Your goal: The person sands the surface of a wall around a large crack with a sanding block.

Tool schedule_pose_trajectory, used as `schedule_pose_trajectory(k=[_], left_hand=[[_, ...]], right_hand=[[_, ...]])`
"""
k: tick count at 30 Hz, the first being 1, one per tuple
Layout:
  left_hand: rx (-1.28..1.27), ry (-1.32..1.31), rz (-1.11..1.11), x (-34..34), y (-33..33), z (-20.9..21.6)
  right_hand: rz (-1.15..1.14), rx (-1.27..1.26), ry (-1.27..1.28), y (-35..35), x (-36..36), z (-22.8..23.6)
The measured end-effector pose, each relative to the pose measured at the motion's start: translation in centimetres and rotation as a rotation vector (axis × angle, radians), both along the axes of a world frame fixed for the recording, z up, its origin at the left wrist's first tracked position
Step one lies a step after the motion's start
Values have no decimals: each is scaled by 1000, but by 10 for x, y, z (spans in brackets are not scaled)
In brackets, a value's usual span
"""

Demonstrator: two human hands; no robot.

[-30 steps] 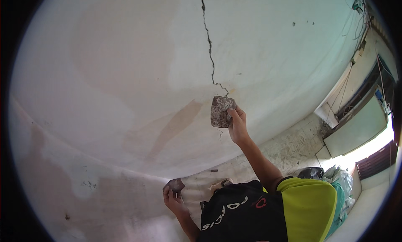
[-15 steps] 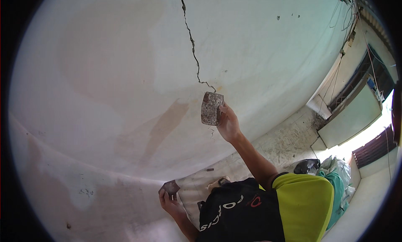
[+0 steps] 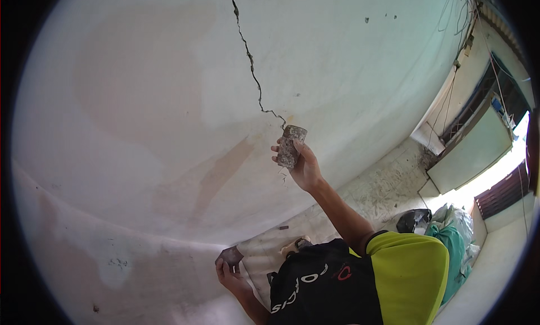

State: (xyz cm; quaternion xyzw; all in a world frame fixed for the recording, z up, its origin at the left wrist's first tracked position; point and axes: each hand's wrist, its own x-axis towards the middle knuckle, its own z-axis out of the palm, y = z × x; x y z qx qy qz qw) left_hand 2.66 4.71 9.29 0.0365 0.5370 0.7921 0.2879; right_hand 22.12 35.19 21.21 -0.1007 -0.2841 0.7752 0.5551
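My right hand (image 3: 306, 172) is raised in front of the pale wall (image 3: 152, 83). It grips a worn, dusty piece of sandpaper (image 3: 290, 148), brown with whitish patches, the thumb on its face and fingertips showing past its left edge. The top of the sheet is close to the lower end of a jagged crack (image 3: 251, 66) in the wall; whether it touches the wall I cannot tell. Lower left, my left hand (image 3: 227, 275) is closed around a brown, angular sheet (image 3: 231, 255) that looks like sandpaper too.
Green and clear plastic bags (image 3: 453, 235) and a black bag (image 3: 414, 220) lie on the floor at the right. Behind them a pale green panel (image 3: 472, 156) leans by the window. Loose cables (image 3: 464, 38) hang at the upper right. A small dark block (image 3: 283, 227) lies near the wall's base.
My right hand has turned the sandpaper, so it looks narrower and tilted, and fingers now show past its left edge. The view has shifted slightly; my left hand holds its sheet much as before.
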Motion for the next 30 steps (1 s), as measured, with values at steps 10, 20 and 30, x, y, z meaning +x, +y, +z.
schedule_pose_trajectory(k=[10,20,30], left_hand=[[-30,-1,-12,-1,1,-3],[-31,-8,-52,-3,-2,-11],[-19,4,-39,-2,-4,-10]], right_hand=[[-36,35,-62,1,10,5],[-59,-5,-64,-1,7,5],[-1215,884,-1032,56,16,47]])
